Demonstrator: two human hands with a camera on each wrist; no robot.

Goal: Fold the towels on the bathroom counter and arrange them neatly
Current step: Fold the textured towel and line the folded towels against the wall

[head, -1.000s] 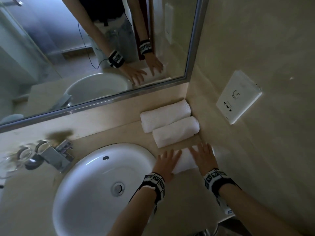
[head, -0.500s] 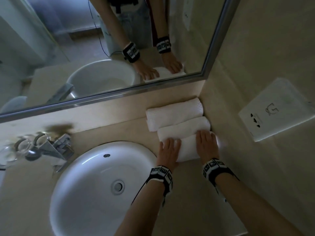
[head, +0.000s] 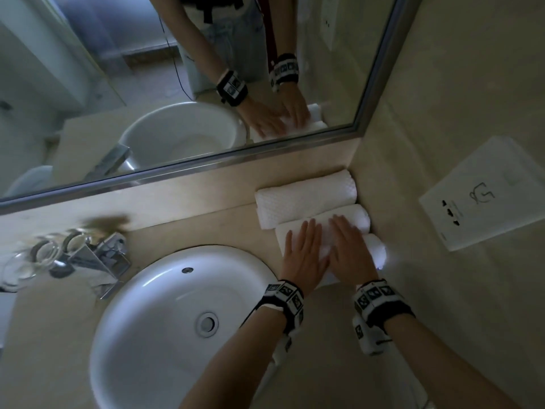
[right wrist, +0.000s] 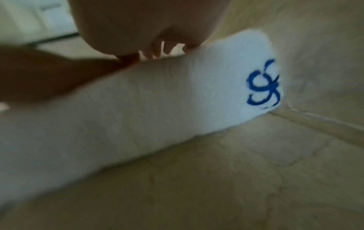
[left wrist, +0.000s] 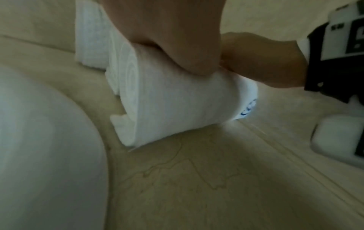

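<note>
Three white rolled towels lie side by side in the counter's back right corner. The far towel (head: 306,196) sits against the backsplash and the middle towel (head: 354,215) lies in front of it. My left hand (head: 303,252) and right hand (head: 352,250) both lie flat, fingers straight, on top of the near towel (head: 376,252), with fingertips reaching onto the middle one. The left wrist view shows the near towel (left wrist: 171,105) as a rolled spiral with my palm pressed on it. In the right wrist view the near towel (right wrist: 157,109) carries a blue embroidered logo (right wrist: 263,87) at its right end.
A white round sink (head: 141,335) fills the counter left of the towels, with a chrome faucet (head: 103,261) and clear glasses (head: 26,267) behind it. A mirror (head: 177,84) runs along the back. The right wall carries a white socket plate (head: 483,196).
Both hands have slid the near towel back against the middle roll, then moved closer together and forward so their fingertips overlap the middle towel. The head camera tilted toward the corner.
</note>
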